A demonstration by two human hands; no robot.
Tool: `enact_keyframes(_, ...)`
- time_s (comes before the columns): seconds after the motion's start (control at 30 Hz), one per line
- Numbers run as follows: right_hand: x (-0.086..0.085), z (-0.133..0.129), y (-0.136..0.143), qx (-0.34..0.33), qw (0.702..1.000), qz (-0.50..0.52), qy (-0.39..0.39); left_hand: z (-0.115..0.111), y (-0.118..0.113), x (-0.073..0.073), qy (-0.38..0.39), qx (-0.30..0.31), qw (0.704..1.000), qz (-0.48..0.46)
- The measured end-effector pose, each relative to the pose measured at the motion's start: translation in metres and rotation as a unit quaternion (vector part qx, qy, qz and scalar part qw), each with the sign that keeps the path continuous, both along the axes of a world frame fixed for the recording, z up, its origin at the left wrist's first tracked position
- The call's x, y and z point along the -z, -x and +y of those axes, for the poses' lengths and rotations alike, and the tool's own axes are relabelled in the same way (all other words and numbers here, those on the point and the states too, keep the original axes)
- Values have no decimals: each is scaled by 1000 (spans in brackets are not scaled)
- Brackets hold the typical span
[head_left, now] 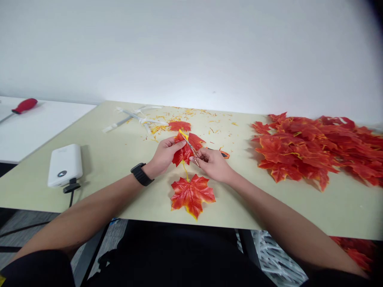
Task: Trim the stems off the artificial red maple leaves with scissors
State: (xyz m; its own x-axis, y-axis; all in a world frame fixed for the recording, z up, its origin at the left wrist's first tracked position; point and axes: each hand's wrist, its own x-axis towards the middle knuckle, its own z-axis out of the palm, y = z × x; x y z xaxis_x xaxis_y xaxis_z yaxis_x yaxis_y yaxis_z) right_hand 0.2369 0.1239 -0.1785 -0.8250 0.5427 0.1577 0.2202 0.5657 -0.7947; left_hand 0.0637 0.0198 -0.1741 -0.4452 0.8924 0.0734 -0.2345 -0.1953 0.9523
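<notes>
Between thumb and fingers, my left hand (164, 154) pinches a red artificial maple leaf (183, 154) by its left side. Small metal scissors (191, 148) are in my right hand (216, 163), fingers round the handles. Their blades lie across the upper part of the held leaf, near its yellow edge (182, 132). A yellow stem (186, 170) runs down from it to another red maple leaf (194, 195), flat on the table near the front edge. Just behind my hands lies a further red leaf (180, 126). An orange and black tool (224, 154) is partly hidden behind my right hand.
A large heap of red maple leaves (299, 147) covers the table's right side. Yellow trimmings (158, 128) are scattered at the back, beside clear plastic strips (131, 118). On the left stand a white power bank (65, 164) with a cable and, farther off, a red-handled screwdriver (25, 106).
</notes>
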Motion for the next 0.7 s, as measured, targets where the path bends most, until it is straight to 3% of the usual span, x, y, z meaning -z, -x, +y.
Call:
enact_keyframes(0.3,-2,-2,1,2,999,2,-41,1,-2,4,-9,-2,1000,-7)
enact_keyframes(0.7,0,0,0,-2,999,-6,-46,0,9,-4,4,27,999,24)
